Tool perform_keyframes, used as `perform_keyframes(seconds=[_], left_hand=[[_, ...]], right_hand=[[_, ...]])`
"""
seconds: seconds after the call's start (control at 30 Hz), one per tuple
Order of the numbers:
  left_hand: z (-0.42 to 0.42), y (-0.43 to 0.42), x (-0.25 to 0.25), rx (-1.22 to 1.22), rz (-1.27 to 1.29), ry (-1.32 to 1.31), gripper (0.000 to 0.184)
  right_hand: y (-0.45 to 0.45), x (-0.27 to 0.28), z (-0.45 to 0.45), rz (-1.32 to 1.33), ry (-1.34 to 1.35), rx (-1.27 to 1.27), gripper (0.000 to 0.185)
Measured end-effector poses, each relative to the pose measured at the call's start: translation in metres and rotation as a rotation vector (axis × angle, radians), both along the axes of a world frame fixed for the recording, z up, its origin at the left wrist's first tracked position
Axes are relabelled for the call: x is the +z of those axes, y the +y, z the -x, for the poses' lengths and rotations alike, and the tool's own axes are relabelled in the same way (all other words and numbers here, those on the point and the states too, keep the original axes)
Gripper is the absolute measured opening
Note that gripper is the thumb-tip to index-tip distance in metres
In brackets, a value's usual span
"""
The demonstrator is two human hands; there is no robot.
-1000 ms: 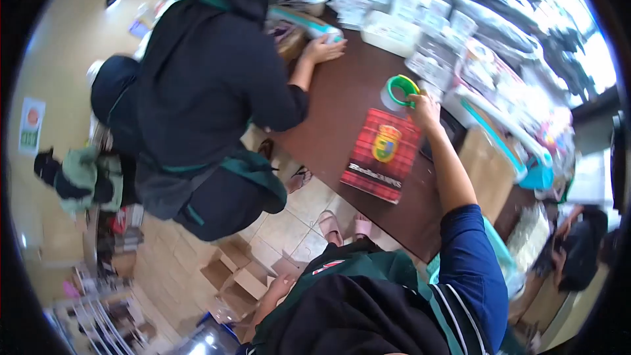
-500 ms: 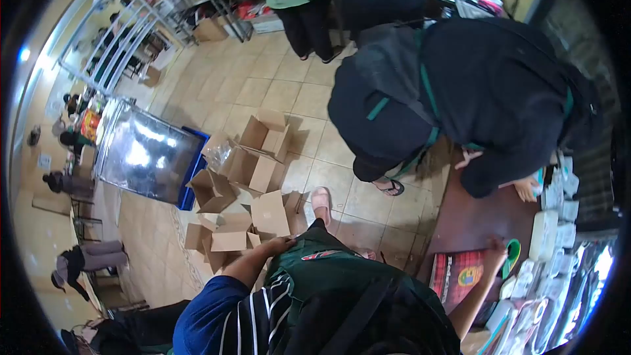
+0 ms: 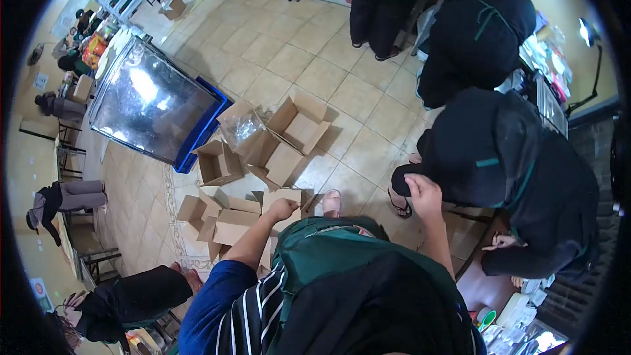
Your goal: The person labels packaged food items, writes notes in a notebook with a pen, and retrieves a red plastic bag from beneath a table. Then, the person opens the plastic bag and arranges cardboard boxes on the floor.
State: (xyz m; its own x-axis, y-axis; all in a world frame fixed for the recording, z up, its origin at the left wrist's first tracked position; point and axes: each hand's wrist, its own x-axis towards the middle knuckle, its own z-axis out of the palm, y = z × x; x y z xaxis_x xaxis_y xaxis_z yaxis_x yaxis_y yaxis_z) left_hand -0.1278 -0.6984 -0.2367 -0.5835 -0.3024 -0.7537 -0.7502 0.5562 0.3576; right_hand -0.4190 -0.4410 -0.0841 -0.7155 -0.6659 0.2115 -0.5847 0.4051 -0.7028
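My left hand (image 3: 284, 209) hangs in front of my body, its fingers curled closed, over the flaps of open cardboard boxes (image 3: 237, 225) on the floor. No object shows in it. Raised on the other side is my right hand (image 3: 424, 195), fingers bent inward and holding nothing visible, near a bent-over co-worker in dark clothes (image 3: 483, 151). A green tape roll (image 3: 486, 319) lies on the brown table (image 3: 485, 287) at the lower right, apart from both hands.
More open boxes (image 3: 299, 121) and a clear plastic bag (image 3: 244, 128) sit ahead on the tiled floor. Behind them stands a plastic-covered container with a blue base (image 3: 148, 102). Other people stand at the top and the left; one bends at the lower left (image 3: 141, 296).
My view has turned away from the table. My right hand has let go of the green tape roll and risen off the table. My left hand has moved forward from my waist.
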Motion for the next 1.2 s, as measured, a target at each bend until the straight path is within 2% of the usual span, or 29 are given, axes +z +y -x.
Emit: perform_keyframes(seconds=[0.07,0.1,0.13,0.17,0.2,0.27,0.3,0.33,0.4,0.47,0.53,0.6,0.63,0.67,0.7,0.77,0.8,0.87,0.9,0.97,1.0,1.07,1.1,1.13,1.2], left_hand=[[0.014,-0.02,-0.012,0.186,0.002,0.281,0.039],[0.022,-0.03,-0.03,0.171,0.026,0.322,0.037],[0.036,-0.038,-0.028,0.229,-0.018,0.311,0.038],[0.052,-0.046,-0.027,0.213,-0.038,0.264,0.039],[0.069,-0.056,-0.026,0.198,-0.056,0.215,0.04],[0.106,-0.073,-0.008,0.202,-0.079,0.189,0.041],[0.111,-0.082,-0.036,0.254,-0.118,0.264,0.04],[0.118,-0.092,-0.046,0.265,-0.115,0.275,0.04],[0.134,-0.112,-0.054,0.372,-0.118,0.335,0.042],[0.146,-0.128,-0.029,0.552,-0.113,0.274,0.042],[0.145,-0.142,-0.022,0.491,0.024,0.19,0.038],[0.152,-0.15,0.004,0.504,-0.013,0.117,0.04],[0.146,-0.158,-0.014,0.56,-0.101,-0.033,0.04],[0.141,-0.162,-0.026,0.566,-0.111,-0.046,0.04],[0.133,-0.166,-0.039,0.545,-0.101,-0.038,0.041],[0.121,-0.175,-0.073,0.533,-0.101,-0.032,0.041],[0.112,-0.181,-0.095,0.508,-0.115,-0.009,0.043],[0.115,-0.196,-0.132,0.459,-0.144,0.056,0.047],[0.125,-0.208,-0.142,0.464,-0.154,0.06,0.047],[0.145,-0.235,-0.162,0.51,-0.117,0.272,0.048],[0.16,-0.252,-0.164,0.512,-0.133,0.276,0.048],[0.206,-0.297,-0.142,0.672,-0.128,0.032,0.049],[0.253,-0.332,-0.07,0.832,-0.123,-0.02,0.05],[0.258,-0.351,-0.102,0.83,-0.124,0.007,0.05],[0.258,-0.388,-0.158,0.857,0.196,0.468,0.052]], right_hand=[[-0.027,0.006,0.023,-0.089,0.07,0.034,0.014],[-0.042,0.009,0.037,-0.121,0.149,0.045,0.014],[-0.057,0.012,0.051,-0.15,0.231,0.056,0.014],[-0.064,0.01,0.066,-0.252,0.155,0.051,0.016],[-0.076,0.013,0.079,-0.241,0.176,0.052,0.016],[-0.098,0.021,0.105,-0.483,0.558,0.0,0.018],[-0.104,0.02,0.12,-0.584,0.512,-0.01,0.025],[-0.109,0.019,0.133,-0.579,0.525,-0.003,0.025],[-0.121,0.022,0.162,-0.859,0.483,-0.086,0.034],[-0.149,0.039,0.198,-1.085,-0.023,-0.131,0.045],[-0.175,0.037,0.238,-1.098,-0.029,-0.074,0.045],[-0.203,0.028,0.263,-1.13,-0.058,-0.012,0.045],[-0.22,0.023,0.276,-1.026,0.031,0.009,0.042],[-0.237,0.021,0.288,-0.923,0.12,0.03,0.039],[-0.255,0.022,0.297,-0.937,0.115,0.041,0.039],[-0.298,0.024,0.31,-0.679,0.175,0.156,0.034],[-0.318,0.021,0.316,-0.689,0.172,0.165,0.034],[-0.36,0.012,0.333,-0.686,0.051,0.327,0.024],[-0.384,0.01,0.34,-0.696,0.058,0.33,0.024],[-0.433,0.004,0.35,-0.365,-0.129,0.43,0.018],[-0.458,0.001,0.354,-0.381,-0.124,0.429,0.018],[-0.512,-0.002,0.369,-0.5,-0.157,0.535,0.017],[-0.54,-0.009,0.38,-0.502,-0.133,0.528,0.017],[-0.566,-0.022,0.39,-0.525,-0.08,0.606,0.015],[-0.633,-0.042,0.411,-0.537,-0.011,0.684,0.014]])
